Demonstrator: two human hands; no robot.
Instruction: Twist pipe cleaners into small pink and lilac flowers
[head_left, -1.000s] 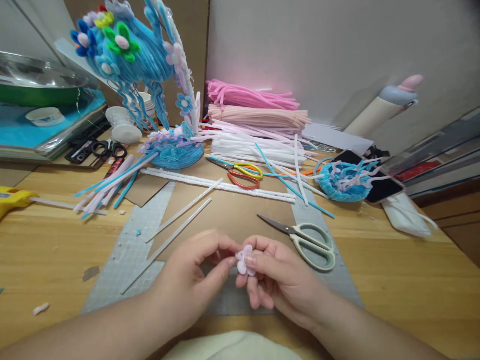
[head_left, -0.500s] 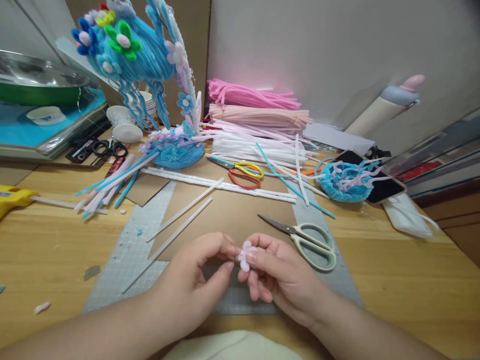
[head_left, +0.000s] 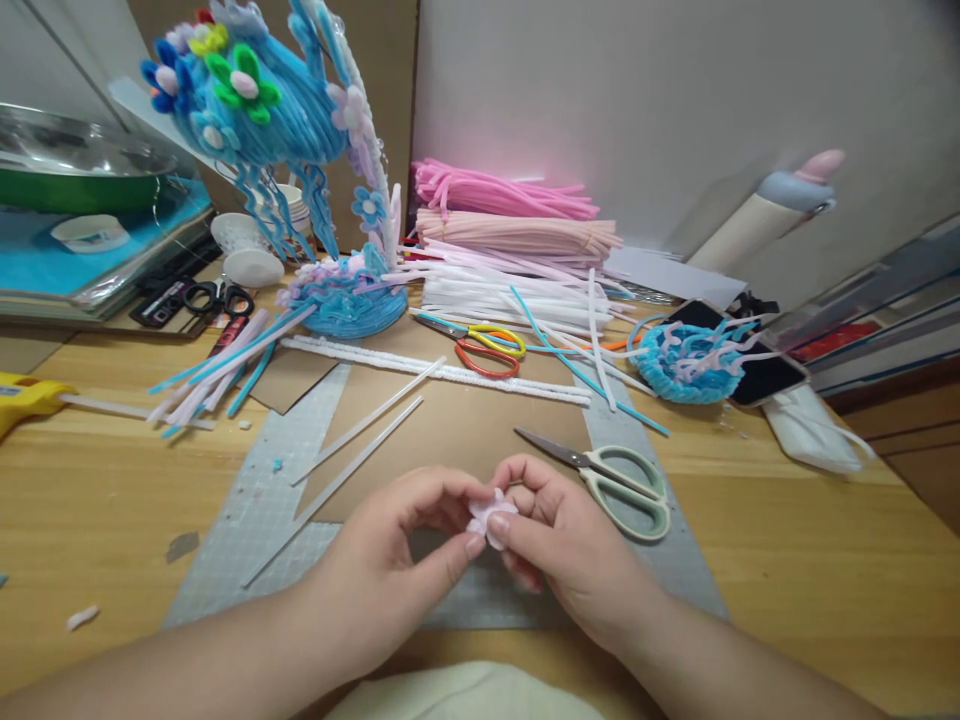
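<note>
Between my two hands is a small pale pink pipe-cleaner flower, held above the front of the cutting mat. My right hand pinches it, the thumb pressed on its face. From the other side my left hand closes thumb and fingertips on the petals' edge. Part of the flower is hidden by the fingers. Green-handled scissors lie just beyond my right hand, blades pointing left. Two clear glue sticks rest on the brown cardboard and mat beyond my left hand.
A blue pipe-cleaner jellyfish hangs over a decorated base at back left. Pipe-cleaner bundles lie along the wall. Red-and-yellow-handled scissors, a blue woven piece and a yellow glue gun surround the mat.
The flower has turned and tilted between my fingers. My left thumb and fingers have moved in to its petals, and the right fingers have shifted slightly.
</note>
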